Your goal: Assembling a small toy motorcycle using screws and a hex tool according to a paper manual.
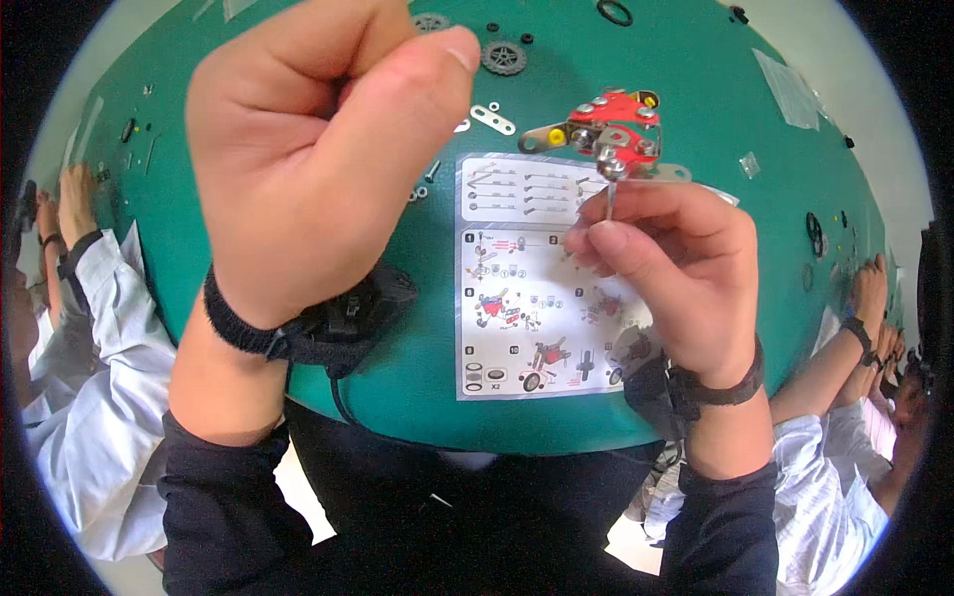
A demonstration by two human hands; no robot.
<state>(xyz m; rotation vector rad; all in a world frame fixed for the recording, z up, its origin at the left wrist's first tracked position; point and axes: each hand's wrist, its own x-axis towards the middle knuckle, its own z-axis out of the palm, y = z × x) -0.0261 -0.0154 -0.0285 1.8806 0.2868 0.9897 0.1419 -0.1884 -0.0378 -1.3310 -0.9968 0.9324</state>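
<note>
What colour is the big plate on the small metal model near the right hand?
The plate is red; the head view shows it clearly.

Your sleeves [214, 497] black, pushed up forearms; black wrist strap [234, 323] each arm, small black device [348, 313] attached, cable hanging.
</note>
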